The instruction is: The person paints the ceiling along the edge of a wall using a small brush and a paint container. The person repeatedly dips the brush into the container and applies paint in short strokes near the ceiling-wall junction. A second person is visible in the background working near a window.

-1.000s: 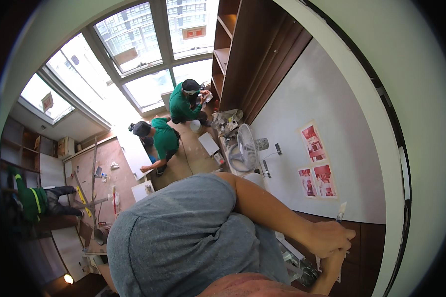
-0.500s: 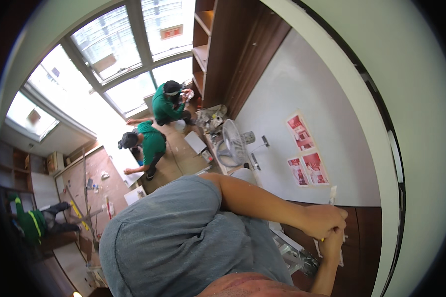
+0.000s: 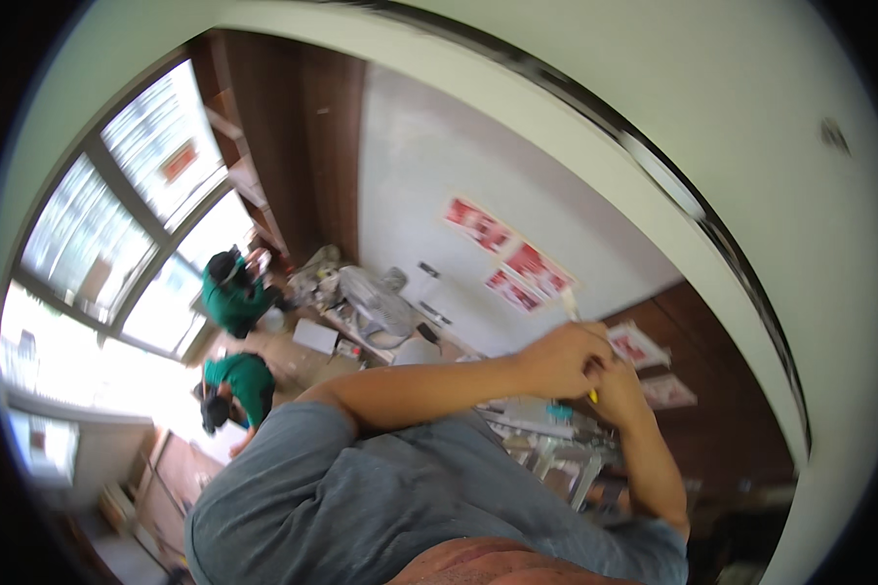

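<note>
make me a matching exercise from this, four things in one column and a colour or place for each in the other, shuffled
Things
1. pale-tipped tool
2. wall prints
3. tall shelf unit
4. co-workers' tops

Colours and places
A. dark brown
B. green
C. pale end sticking out past the left hand
D. red and white

Right pairs: 1-C, 2-D, 3-A, 4-B

The view has turned and blurred. The hands (image 3: 564, 357) and brush (image 3: 570, 304) show higher, its tip now near the red-and-white prints (image 3: 535, 268); the right sleeve (image 3: 644, 548) and two sheets (image 3: 638, 345) have come into fuller sight.
</note>
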### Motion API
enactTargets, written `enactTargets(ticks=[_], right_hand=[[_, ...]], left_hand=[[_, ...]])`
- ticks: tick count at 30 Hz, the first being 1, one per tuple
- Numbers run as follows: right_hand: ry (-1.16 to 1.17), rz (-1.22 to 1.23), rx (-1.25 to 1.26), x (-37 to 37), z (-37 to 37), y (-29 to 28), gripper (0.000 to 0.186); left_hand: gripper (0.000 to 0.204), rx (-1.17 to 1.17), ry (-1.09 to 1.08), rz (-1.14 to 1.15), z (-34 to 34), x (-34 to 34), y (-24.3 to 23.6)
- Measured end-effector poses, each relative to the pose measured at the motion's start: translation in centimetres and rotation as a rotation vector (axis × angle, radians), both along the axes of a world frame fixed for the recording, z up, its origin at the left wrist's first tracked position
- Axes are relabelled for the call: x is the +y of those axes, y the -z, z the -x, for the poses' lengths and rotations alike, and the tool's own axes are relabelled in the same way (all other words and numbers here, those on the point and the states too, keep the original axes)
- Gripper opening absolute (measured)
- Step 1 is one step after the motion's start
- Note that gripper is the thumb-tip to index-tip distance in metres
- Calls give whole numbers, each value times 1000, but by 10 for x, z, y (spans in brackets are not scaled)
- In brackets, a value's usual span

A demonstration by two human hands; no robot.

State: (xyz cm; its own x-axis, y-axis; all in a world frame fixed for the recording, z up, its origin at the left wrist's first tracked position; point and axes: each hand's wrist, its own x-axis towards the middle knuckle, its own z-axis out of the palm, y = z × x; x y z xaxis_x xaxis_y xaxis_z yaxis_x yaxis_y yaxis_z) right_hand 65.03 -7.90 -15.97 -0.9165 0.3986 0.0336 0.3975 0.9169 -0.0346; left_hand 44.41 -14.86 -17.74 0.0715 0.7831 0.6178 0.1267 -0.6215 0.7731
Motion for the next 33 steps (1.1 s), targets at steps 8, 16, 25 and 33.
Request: enactTargets(ticks=[8, 16, 25, 33], right_hand=[[42, -45, -103, 1, 12, -5, 16], [73, 44, 43, -5, 24, -30, 16], [106, -19, -146, -6, 21, -23, 9], [40, 0, 3, -1, 18, -17, 12]], left_hand=[[27, 80, -53, 40, -3, -7, -5], [27, -5, -143, -41, -8, -1, -10], [20, 59, -177, -80, -10, 5, 5], [17, 22, -140, -67, -4, -2, -7]])
